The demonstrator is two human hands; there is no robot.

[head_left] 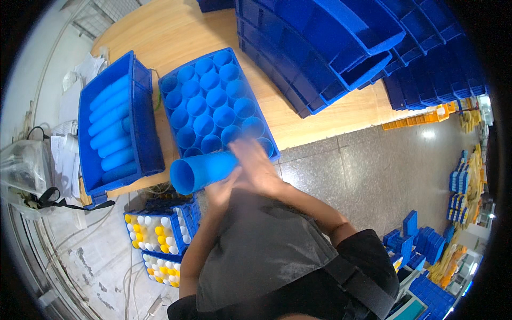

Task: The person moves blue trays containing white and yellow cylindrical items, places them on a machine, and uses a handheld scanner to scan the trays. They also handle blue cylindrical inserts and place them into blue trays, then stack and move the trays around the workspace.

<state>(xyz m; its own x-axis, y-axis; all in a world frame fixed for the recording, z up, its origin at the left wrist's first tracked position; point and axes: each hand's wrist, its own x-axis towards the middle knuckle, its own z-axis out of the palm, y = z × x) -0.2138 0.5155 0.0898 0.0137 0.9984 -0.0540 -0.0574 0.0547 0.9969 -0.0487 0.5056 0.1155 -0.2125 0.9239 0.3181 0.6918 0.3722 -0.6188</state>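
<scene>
While I'm stood at the front edge of the wooden table, I've got a blue plastic tube lying sideways between both palms: left hand cupped underneath, right hand flat over its far end, a bit blurry. It's just off the near edge of the blue crate of upright tubes; another bin of lying tubes sits left.

Smooth matt plastic tube; pale wooden tabletop.
</scene>
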